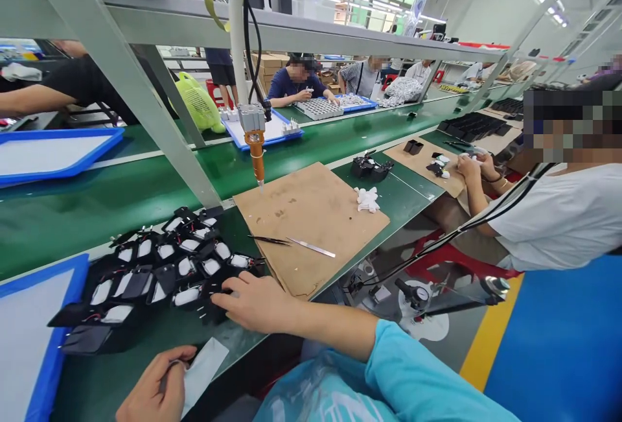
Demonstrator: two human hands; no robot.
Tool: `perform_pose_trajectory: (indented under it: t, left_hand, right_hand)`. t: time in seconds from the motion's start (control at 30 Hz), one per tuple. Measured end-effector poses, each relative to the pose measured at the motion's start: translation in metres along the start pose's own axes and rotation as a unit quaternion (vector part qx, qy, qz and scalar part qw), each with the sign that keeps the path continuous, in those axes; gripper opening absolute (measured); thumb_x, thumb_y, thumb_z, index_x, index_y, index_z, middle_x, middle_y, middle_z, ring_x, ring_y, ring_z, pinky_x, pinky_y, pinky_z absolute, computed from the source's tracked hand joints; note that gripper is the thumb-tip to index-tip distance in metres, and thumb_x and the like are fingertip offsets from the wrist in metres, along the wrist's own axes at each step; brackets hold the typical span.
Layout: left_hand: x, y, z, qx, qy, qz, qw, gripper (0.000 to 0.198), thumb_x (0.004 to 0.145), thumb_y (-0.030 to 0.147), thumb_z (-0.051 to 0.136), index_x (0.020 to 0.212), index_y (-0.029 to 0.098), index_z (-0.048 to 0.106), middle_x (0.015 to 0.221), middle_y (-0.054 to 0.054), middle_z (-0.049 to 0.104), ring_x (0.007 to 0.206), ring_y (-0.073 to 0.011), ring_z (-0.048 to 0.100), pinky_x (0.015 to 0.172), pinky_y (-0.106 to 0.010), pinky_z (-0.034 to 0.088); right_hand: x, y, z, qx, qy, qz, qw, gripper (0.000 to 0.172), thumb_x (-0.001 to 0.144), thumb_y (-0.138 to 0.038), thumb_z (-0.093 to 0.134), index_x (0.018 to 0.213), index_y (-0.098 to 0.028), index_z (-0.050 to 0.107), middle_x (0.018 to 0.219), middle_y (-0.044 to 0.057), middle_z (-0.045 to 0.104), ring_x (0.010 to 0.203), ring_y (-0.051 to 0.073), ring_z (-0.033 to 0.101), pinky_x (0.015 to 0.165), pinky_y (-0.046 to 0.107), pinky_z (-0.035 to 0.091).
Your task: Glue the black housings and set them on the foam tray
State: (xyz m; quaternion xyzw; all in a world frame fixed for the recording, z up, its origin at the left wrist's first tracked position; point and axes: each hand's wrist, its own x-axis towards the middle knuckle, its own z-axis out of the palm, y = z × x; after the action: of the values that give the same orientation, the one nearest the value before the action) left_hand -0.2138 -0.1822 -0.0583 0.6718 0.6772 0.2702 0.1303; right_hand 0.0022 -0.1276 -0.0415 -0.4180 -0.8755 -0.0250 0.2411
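Observation:
At the bottom left, my left hand is closed in a pinch on a pale, flat sheet that sticks out to the right. Something dark shows between its fingers, too hidden to name. My right hand reaches in from the right, its bent fingers closed on the edge of a black housing at the near end of a cluster. That cluster holds several black housings with white parts and thin red wires inside, lying close together on the green bench.
Tweezers and a thin metal strip lie on a brown board, with white pieces at its right. An orange-tipped electric screwdriver hangs above. A blue-rimmed tray stands left. A co-worker sits at right.

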Motion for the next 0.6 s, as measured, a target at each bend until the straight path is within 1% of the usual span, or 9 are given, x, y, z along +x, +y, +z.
perform_pose_trajectory:
  t: [0.1,0.17,0.23,0.27,0.33,0.4,0.5,0.53,0.6]
  left_hand:
    - [-0.001,0.001,0.005,-0.008,0.009,0.008,1.0,0.027,0.079,0.031,0.042,0.077,0.026,0.068,0.081,0.002,0.073,0.073,-0.0168,0.068,0.06,-0.024,0.048]
    - [-0.001,0.002,0.008,-0.027,0.001,0.029,0.999,0.026,0.082,0.03,0.043,0.081,0.025,0.068,0.084,0.001,0.073,0.076,-0.0176,0.068,0.063,-0.024,0.049]
    - [-0.002,0.004,0.008,-0.059,-0.011,0.047,0.997,0.025,0.084,0.032,0.046,0.086,0.025,0.069,0.088,0.0,0.073,0.08,-0.0184,0.068,0.067,-0.025,0.05]
    - [-0.003,0.006,0.008,-0.081,-0.013,0.048,0.995,0.024,0.085,0.034,0.048,0.089,0.025,0.069,0.091,0.0,0.073,0.083,-0.0189,0.068,0.069,-0.025,0.05]
    - [-0.008,0.014,0.007,-0.143,-0.006,0.037,0.989,0.023,0.087,0.037,0.052,0.093,0.024,0.069,0.095,-0.002,0.073,0.09,-0.0193,0.067,0.076,-0.026,0.051]
    - [-0.014,0.028,0.007,-0.222,-0.004,0.031,0.974,0.02,0.088,0.036,0.055,0.093,0.023,0.069,0.096,-0.003,0.072,0.093,-0.0186,0.066,0.081,-0.026,0.051]
    - [-0.02,0.055,0.012,-0.323,-0.037,0.057,0.944,0.016,0.09,0.031,0.055,0.093,0.022,0.068,0.095,-0.004,0.07,0.092,-0.0174,0.066,0.081,-0.026,0.052]
    - [-0.021,0.062,0.013,-0.338,-0.053,0.071,0.937,0.016,0.091,0.03,0.054,0.095,0.022,0.068,0.096,-0.004,0.07,0.092,-0.0173,0.066,0.081,-0.026,0.052]
    - [-0.021,0.068,0.013,-0.333,-0.063,0.092,0.936,0.018,0.092,0.028,0.052,0.097,0.022,0.069,0.097,-0.005,0.07,0.093,-0.0173,0.066,0.081,-0.026,0.051]
  right_hand:
    - [-0.004,0.001,0.002,0.018,0.036,0.038,0.998,0.038,0.091,-0.041,0.048,0.128,-0.028,0.048,0.126,0.007,0.058,0.104,0.022,0.057,0.055,0.026,0.05]
    - [-0.011,0.0,-0.003,0.038,0.055,0.055,0.996,0.044,0.09,-0.044,0.05,0.13,-0.026,0.047,0.132,0.009,0.055,0.11,0.024,0.055,0.071,0.031,0.056]
    - [-0.024,-0.001,-0.012,0.085,0.078,0.062,0.991,0.042,0.091,-0.043,0.051,0.128,-0.023,0.052,0.13,0.01,0.057,0.113,0.023,0.055,0.09,0.036,0.054]
    - [-0.032,-0.002,-0.018,0.126,0.09,0.069,0.986,0.037,0.092,-0.039,0.05,0.125,-0.022,0.055,0.126,0.011,0.06,0.112,0.021,0.056,0.094,0.036,0.052]
    - [-0.048,-0.002,-0.028,0.263,0.114,0.105,0.952,0.028,0.092,-0.032,0.052,0.116,-0.021,0.061,0.115,0.01,0.065,0.106,0.018,0.06,0.09,0.033,0.053]
    - [-0.06,-0.003,-0.034,0.362,0.098,0.126,0.919,0.026,0.091,-0.032,0.055,0.114,-0.022,0.063,0.108,0.009,0.067,0.099,0.016,0.063,0.078,0.029,0.056]
    - [-0.069,-0.01,-0.032,0.423,0.033,0.119,0.898,0.039,0.085,-0.036,0.065,0.122,-0.023,0.061,0.11,0.008,0.069,0.09,0.015,0.065,0.071,0.026,0.056]
    - [-0.07,-0.012,-0.03,0.436,0.017,0.121,0.892,0.039,0.084,-0.035,0.066,0.121,-0.023,0.062,0.108,0.008,0.07,0.088,0.015,0.066,0.071,0.026,0.056]
    - [-0.07,-0.011,-0.027,0.45,0.016,0.137,0.883,0.029,0.086,-0.033,0.064,0.113,-0.023,0.066,0.1,0.006,0.072,0.08,0.014,0.066,0.067,0.025,0.055]
